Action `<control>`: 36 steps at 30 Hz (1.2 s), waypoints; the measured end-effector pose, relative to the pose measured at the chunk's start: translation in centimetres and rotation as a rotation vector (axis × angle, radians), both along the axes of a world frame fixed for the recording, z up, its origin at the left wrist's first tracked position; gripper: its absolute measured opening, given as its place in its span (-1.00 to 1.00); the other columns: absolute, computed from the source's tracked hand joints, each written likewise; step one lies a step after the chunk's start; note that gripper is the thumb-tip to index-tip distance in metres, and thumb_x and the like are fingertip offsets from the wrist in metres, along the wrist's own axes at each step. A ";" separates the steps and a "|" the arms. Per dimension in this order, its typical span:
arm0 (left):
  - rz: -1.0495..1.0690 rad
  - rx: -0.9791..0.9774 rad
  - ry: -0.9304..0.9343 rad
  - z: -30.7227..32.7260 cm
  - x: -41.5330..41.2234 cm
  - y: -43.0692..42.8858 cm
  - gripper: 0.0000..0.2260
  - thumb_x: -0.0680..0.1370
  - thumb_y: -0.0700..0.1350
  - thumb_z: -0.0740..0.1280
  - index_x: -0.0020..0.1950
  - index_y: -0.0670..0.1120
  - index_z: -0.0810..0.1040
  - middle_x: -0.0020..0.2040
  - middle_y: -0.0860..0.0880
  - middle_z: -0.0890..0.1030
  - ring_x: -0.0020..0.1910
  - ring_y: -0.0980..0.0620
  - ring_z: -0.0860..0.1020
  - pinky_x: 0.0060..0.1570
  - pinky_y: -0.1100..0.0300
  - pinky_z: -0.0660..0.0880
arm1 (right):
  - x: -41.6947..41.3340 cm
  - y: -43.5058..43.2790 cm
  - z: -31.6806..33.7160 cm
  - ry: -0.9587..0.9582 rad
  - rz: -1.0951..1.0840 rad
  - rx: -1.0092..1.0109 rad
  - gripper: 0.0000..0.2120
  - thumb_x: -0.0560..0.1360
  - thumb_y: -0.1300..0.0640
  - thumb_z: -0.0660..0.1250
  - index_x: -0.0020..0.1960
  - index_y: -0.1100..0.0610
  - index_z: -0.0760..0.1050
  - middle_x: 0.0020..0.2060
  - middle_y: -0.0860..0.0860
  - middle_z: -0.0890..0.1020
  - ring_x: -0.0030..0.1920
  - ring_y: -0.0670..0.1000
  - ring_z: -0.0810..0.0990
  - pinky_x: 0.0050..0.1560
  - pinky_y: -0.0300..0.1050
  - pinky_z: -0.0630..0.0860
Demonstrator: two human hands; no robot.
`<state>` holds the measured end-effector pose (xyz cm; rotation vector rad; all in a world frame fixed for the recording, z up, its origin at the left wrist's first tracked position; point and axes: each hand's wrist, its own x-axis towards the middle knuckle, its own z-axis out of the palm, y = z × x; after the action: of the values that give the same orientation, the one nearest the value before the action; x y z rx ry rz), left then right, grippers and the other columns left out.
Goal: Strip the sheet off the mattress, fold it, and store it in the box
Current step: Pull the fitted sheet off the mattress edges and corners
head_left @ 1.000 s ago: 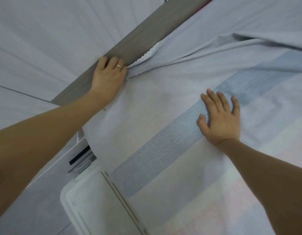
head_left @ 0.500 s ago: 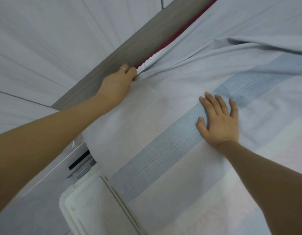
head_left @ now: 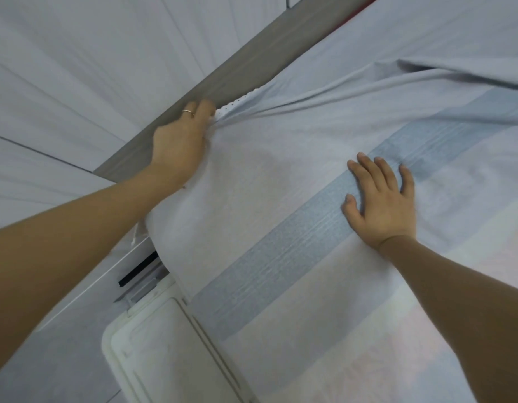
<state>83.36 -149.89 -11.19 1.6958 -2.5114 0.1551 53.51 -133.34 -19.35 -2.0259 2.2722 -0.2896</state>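
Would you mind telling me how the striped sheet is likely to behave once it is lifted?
Probably floppy: the sheet bunches into creases where the left hand grips its edge. Likely light: it looks thin and drapes softly at the near corner. Its puckered hem looks elasticated, so it may snap back if released.

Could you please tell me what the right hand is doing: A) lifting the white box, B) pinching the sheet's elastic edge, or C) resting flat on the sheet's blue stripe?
C: the right hand lies flat, fingers spread, on the blue stripe of the sheet; the left hand grips the edge instead.
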 end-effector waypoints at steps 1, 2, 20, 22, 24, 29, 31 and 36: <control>-0.063 -0.020 -0.059 -0.1 0.5 -0.1 -0.76 0.49 -0.36 0.20 0.12 -0.16 0.40 0.05 -0.20 0.49 -0.38 -0.23 0.49 -0.50 0.15 0.22 | 0.1 0.0 0.0 0.000 0.000 0.003 -0.43 0.47 -0.08 0.04 0.44 0.07 0.31 0.45 0.02 0.33 0.45 0.09 0.27 0.46 0.08 -0.04; -0.117 -0.012 -0.103 -0.2 1.0 -0.3 -0.75 0.46 -0.39 0.22 0.09 -0.17 0.43 0.06 -0.21 0.48 -0.39 -0.22 0.48 -0.51 0.20 0.18 | 0.1 0.0 0.0 0.001 -0.001 0.007 -0.43 0.47 -0.08 0.04 0.44 0.07 0.31 0.45 0.02 0.33 0.45 0.09 0.26 0.46 0.08 -0.05; 0.025 0.356 -0.159 -6.2 -0.6 3.5 -0.10 0.35 0.50 -0.11 0.53 0.06 -0.29 0.53 -0.05 -0.31 0.51 -0.03 -0.30 0.42 -0.05 -0.31 | -0.1 -0.2 -0.4 -0.015 0.016 0.017 -0.42 0.48 -0.09 0.01 0.45 0.07 0.28 0.46 0.02 0.30 0.46 0.09 0.24 0.47 0.08 -0.07; 0.085 0.400 -0.120 -6.1 -1.8 4.4 -0.15 0.44 0.44 0.02 0.53 0.05 -0.28 0.53 -0.07 -0.32 0.51 -0.06 -0.31 0.43 -0.09 -0.31 | -0.2 -0.1 -0.4 0.015 0.013 0.067 -0.41 0.49 -0.11 -0.02 0.48 0.05 0.23 0.48 0.01 0.26 0.47 0.08 0.21 0.47 0.09 -0.10; 0.211 0.488 -0.068 -5.4 -3.2 6.1 -0.21 0.52 0.33 0.09 0.54 0.04 -0.27 0.53 -0.09 -0.33 0.50 -0.11 -0.33 0.43 -0.17 -0.32 | 0.1 -0.3 -0.1 0.035 0.015 0.115 -0.38 0.49 -0.13 -0.07 0.51 0.03 0.17 0.50 0.01 0.22 0.49 0.08 0.17 0.47 0.12 -0.11; 0.063 0.600 -0.046 -4.7 -6.9 17.5 -0.36 0.55 0.26 -0.03 0.56 0.04 -0.14 0.56 -0.13 -0.19 0.52 -0.23 -0.17 0.37 -0.34 -0.18 | 1.6 2.7 2.4 -0.039 -0.041 0.255 -0.37 0.50 -0.10 -0.08 0.55 0.02 0.04 0.54 0.00 0.08 0.53 0.07 0.04 0.48 0.14 -0.18; -0.125 0.637 -0.071 -4.8 -7.6 24.6 -0.33 0.48 0.29 -0.04 0.55 0.04 0.06 0.55 -0.15 0.05 0.50 -0.28 0.03 0.31 -0.44 -0.04 | 2.2 7.9 3.5 -0.041 0.071 0.207 -0.42 0.53 -0.06 0.03 0.53 0.03 0.13 0.52 0.02 0.18 0.51 0.10 0.14 0.45 0.20 -0.11; -0.274 0.835 -0.156 -4.7 -8.8 39.6 -0.28 0.51 0.33 0.02 0.44 0.23 -0.42 0.43 0.00 -0.51 0.39 -0.12 -0.52 0.23 -0.42 -0.40 | -2.2 28.8 3.8 -0.006 -0.135 0.552 -0.42 0.57 -0.19 -0.12 0.54 -0.12 -0.14 0.54 -0.07 -0.02 0.53 0.05 0.03 0.35 0.44 0.00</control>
<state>74.60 -110.33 -15.91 1.5284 -3.1339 -0.9387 51.27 -104.56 -15.56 -1.5909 2.1681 0.2953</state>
